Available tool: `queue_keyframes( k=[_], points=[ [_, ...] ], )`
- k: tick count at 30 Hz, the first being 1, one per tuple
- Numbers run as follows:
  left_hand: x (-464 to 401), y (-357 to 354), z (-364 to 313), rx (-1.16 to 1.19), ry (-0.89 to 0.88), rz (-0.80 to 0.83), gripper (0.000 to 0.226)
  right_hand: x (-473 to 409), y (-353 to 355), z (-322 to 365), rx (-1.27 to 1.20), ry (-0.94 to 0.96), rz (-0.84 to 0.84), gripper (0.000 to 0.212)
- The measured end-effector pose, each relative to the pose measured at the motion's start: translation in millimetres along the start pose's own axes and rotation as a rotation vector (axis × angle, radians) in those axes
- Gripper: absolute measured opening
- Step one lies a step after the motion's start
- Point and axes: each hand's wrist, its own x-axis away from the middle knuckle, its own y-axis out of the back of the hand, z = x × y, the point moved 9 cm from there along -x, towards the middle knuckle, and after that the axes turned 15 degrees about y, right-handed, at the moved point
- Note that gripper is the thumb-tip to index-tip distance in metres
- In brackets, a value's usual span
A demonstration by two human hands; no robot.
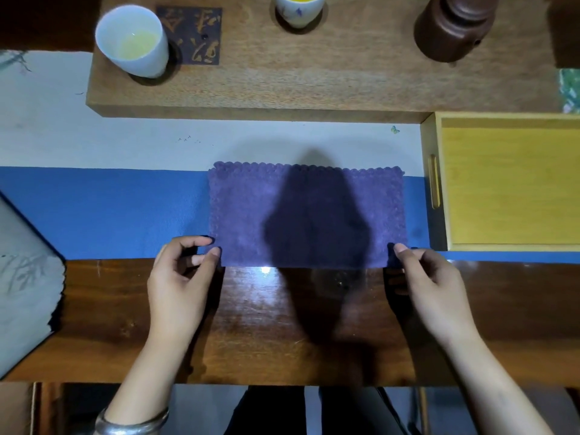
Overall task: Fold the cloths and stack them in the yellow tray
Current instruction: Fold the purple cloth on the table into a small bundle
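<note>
Left hand point(182, 271) and right hand point(430, 277) each pinch a near corner of the flat purple scalloped-edged cloth point(306, 215), mid-fold; next likely halve it sideways toward the empty yellow wooden tray point(434, 183) beyond the right hand.

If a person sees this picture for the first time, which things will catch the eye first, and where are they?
The eye goes first to the purple cloth lying flat in the centre of the table, with the left hand and the right hand pinching its two near corners. Next comes the bright yellow tray at the right edge, with nothing visible inside. At the far side, a white cup of pale liquid stands on a wooden board.
</note>
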Motion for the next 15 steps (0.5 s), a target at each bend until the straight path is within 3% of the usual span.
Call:
queue_keyframes(
  k=[5,15],
  points=[
    [3,-1,-8,-0.013,-0.061,-0.005,0.024,-4,4,4,0.033,0.032,-0.025,0.029],
    [25,8,1,0.064,0.027,0.112,0.031,39,18,-5,-0.138,-0.065,0.034,0.04]
  ],
)
